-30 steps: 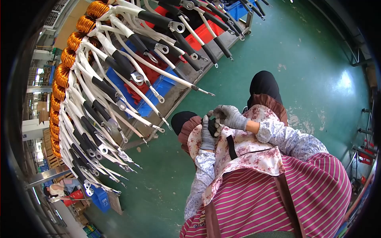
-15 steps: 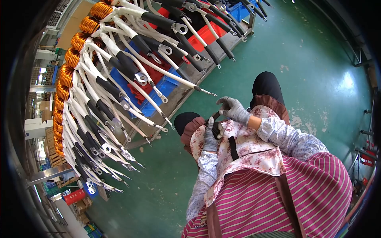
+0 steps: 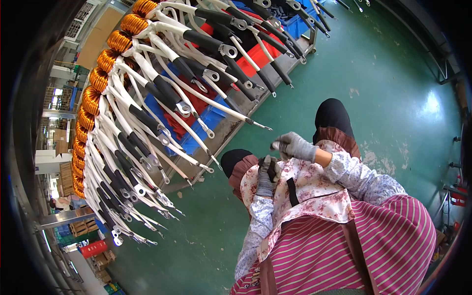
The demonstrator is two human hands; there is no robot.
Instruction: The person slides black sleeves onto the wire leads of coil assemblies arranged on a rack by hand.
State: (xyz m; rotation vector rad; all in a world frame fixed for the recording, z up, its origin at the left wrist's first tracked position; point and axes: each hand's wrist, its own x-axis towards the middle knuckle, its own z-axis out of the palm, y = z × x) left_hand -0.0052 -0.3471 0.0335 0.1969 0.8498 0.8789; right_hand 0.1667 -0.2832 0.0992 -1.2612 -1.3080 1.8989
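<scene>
My left hand [image 3: 266,178], in a grey glove, is closed over the lap with small black pieces [image 3: 274,169] in it; their exact kind is hard to make out. Just right of and above it, my right hand [image 3: 296,146], also gloved, has its fingers curled together. Whatever may be between those fingertips is hidden. Beyond the hands hangs a row of copper-wound coils [image 3: 98,78] with white-sleeved leads [image 3: 221,109]. Many leads carry black sleeves [image 3: 166,93] and metal ring lugs [image 3: 228,50]. The nearest lead tip is a little way from my right hand, not touching it.
Under the leads, a metal cart [image 3: 236,135] holds blue bins [image 3: 204,132] and a red bin [image 3: 258,56]. Another blue bin at the top contains dark pieces [image 3: 282,14]. Green floor [image 3: 383,98] lies around my knees. A floral apron [image 3: 314,189] covers my lap.
My right hand has drawn its fingers together; the dark strip seen between the hands no longer shows. Left fingers have curled in. The view has shifted slightly, moving the coils and leads rightward and down.
</scene>
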